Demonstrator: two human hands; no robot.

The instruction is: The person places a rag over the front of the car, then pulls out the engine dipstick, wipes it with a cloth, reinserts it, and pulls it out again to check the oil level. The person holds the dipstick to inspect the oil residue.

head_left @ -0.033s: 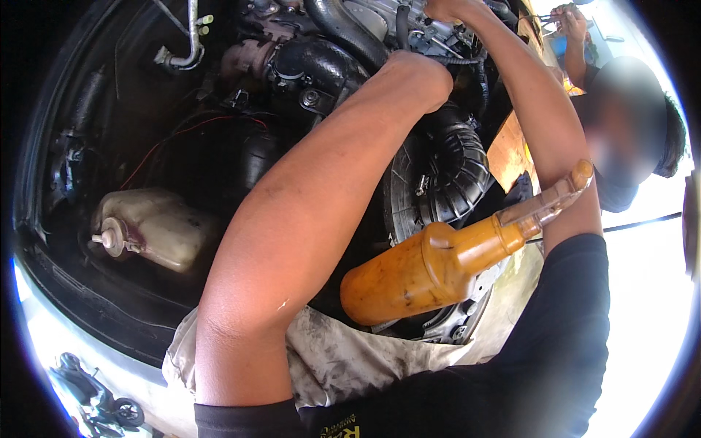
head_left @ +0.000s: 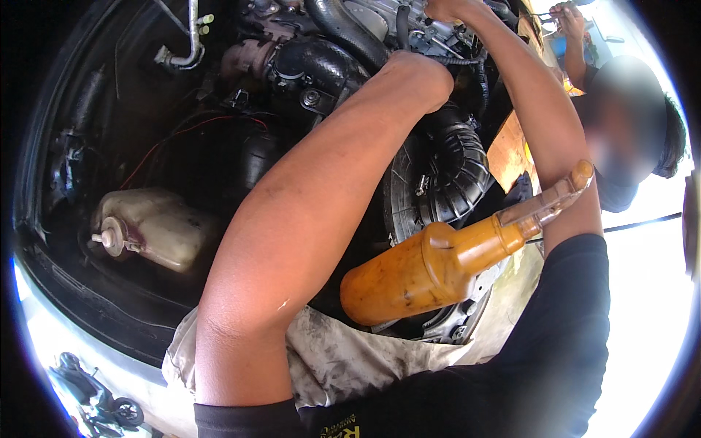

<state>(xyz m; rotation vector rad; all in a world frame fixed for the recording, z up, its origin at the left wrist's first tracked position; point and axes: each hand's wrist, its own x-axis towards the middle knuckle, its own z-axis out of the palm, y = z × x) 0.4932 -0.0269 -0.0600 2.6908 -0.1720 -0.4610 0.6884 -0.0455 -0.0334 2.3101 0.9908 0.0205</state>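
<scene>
L hand [head_left: 423, 77] & R hand [head_left: 447, 9] are apart, can't tell either's grip, w/ silver-grey metal engine top [head_left: 439, 36] btwn & thick curved black rubber hose [head_left: 345, 35] slanting down-right twd L hand, the nearer.

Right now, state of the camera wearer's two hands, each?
Left hand: cannot tell open or closed; its grip is hidden.
Right hand: at the engine, cut by the top edge; cannot tell.

Dark motorcycle [head_left: 89, 395] at lower left.
</scene>
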